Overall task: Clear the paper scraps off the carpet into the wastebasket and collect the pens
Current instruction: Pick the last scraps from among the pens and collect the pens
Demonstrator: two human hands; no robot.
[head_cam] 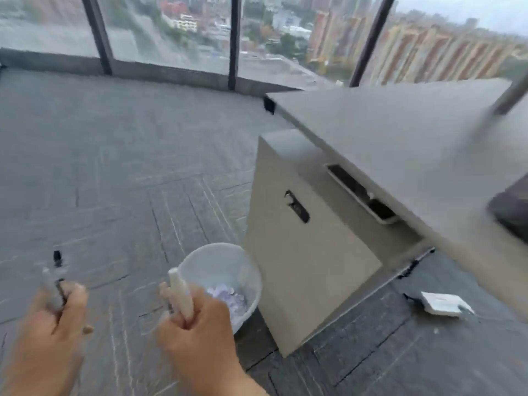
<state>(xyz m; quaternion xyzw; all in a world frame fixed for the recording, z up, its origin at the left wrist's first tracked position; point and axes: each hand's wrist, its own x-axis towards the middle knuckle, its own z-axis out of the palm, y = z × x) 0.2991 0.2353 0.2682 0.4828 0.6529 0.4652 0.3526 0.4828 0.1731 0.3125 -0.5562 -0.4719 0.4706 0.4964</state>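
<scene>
Whole frame motion-blurred; lower ends of all pens hidden inside the fists, exact count in each unclear. Left hand fingers curled tight on a grey pen and a black-tipped pen poking up past the knuckles; right hand clenched on a fat white marker plus what looks like a thinner one beside it. One white wastebasket just beyond the right fingers, crumpled pale scraps inside, standing on grey carpet against a beige cabinet.
</scene>
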